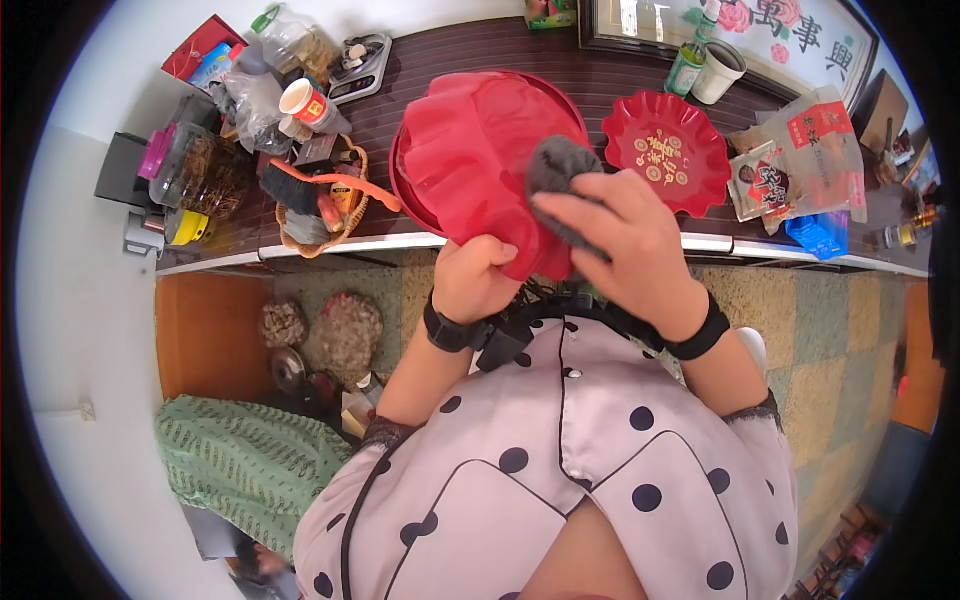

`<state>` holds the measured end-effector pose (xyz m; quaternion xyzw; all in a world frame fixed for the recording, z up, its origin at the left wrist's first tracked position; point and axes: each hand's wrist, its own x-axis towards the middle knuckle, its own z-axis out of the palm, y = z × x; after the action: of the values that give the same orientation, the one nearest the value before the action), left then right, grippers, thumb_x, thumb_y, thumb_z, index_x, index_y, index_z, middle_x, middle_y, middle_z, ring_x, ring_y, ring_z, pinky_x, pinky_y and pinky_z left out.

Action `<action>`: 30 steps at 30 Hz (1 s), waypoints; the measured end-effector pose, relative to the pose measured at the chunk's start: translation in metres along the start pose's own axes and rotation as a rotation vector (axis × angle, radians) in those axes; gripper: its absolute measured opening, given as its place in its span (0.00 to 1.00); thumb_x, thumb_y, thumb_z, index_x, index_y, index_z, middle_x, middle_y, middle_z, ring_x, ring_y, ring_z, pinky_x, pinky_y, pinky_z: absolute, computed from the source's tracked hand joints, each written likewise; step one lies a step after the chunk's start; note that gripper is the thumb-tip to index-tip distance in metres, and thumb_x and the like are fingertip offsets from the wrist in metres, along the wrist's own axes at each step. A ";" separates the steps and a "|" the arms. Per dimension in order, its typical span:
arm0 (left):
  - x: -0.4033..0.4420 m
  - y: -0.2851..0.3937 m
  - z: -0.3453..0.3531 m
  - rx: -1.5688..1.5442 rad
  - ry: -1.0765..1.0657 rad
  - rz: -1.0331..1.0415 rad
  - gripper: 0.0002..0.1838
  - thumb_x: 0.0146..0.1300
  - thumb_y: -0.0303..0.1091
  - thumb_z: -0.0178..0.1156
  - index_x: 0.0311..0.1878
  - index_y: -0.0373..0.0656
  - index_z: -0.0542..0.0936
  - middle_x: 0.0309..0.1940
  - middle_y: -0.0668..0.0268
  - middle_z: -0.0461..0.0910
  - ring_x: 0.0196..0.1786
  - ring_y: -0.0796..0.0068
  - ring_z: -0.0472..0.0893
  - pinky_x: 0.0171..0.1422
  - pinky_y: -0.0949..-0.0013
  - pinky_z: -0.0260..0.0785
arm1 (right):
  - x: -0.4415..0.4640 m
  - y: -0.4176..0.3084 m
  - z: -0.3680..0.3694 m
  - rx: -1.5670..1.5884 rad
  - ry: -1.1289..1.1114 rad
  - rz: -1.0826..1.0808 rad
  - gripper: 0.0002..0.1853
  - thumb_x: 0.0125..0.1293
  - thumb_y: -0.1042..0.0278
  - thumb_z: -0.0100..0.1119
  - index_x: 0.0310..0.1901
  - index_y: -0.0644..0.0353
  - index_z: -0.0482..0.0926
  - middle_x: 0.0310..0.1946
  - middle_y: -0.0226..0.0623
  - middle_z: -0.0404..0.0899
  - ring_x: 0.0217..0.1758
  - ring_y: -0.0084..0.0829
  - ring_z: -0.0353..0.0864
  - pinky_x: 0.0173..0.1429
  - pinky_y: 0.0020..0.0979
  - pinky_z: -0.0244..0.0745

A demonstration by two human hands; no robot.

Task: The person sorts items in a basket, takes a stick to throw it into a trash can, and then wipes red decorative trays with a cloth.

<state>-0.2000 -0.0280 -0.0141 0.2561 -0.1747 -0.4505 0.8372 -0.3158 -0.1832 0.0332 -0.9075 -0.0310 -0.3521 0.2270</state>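
Note:
A red wavy-rimmed plate (460, 140) is tilted over the front of the dark counter. My left hand (475, 280) grips its near edge, thumb on top and fingers underneath. With my right hand (630, 235) I hold a dark grey cloth (562, 170) against the plate's right side. Behind and below this plate shows the rim of another round red dish (570, 105), mostly hidden. To the right lies a red scalloped plate (660, 110) with gold characters inside.
Left on the counter (430, 50) are a wicker basket (350, 205) with a brush, a paper cup (305, 102), a plastic jar (200, 165) and a scale (362, 75). At right are food packets (810, 150), a green bottle (688, 65), a white cup (718, 72) and a framed picture (770, 20).

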 end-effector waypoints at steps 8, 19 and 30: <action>-0.005 -0.004 -0.006 0.015 -0.055 0.020 0.25 0.66 0.23 0.52 0.67 0.37 0.64 0.62 0.56 0.70 0.65 0.59 0.71 0.69 0.52 0.64 | -0.003 0.015 -0.002 0.013 -0.030 -0.040 0.27 0.40 0.76 0.67 0.49 0.50 0.82 0.42 0.32 0.75 0.40 0.38 0.75 0.43 0.35 0.76; -0.013 -0.006 -0.009 0.296 -0.136 0.015 0.24 0.68 0.24 0.56 0.67 0.37 0.66 0.62 0.60 0.72 0.64 0.66 0.72 0.68 0.60 0.65 | 0.005 0.011 -0.013 0.000 -0.025 0.152 0.39 0.46 0.78 0.60 0.67 0.57 0.67 0.50 0.45 0.76 0.48 0.47 0.76 0.52 0.41 0.74; -0.009 -0.009 0.000 0.890 -0.132 0.042 0.18 0.63 0.20 0.56 0.58 0.37 0.73 0.50 0.64 0.80 0.54 0.75 0.77 0.59 0.67 0.70 | 0.012 -0.015 -0.026 -0.102 -0.156 -0.066 0.31 0.40 0.77 0.66 0.53 0.60 0.78 0.43 0.37 0.77 0.39 0.39 0.76 0.43 0.35 0.75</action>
<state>-0.2111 -0.0245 -0.0203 0.5585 -0.4095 -0.3299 0.6415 -0.3259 -0.1817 0.0639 -0.9411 -0.0605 -0.2886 0.1656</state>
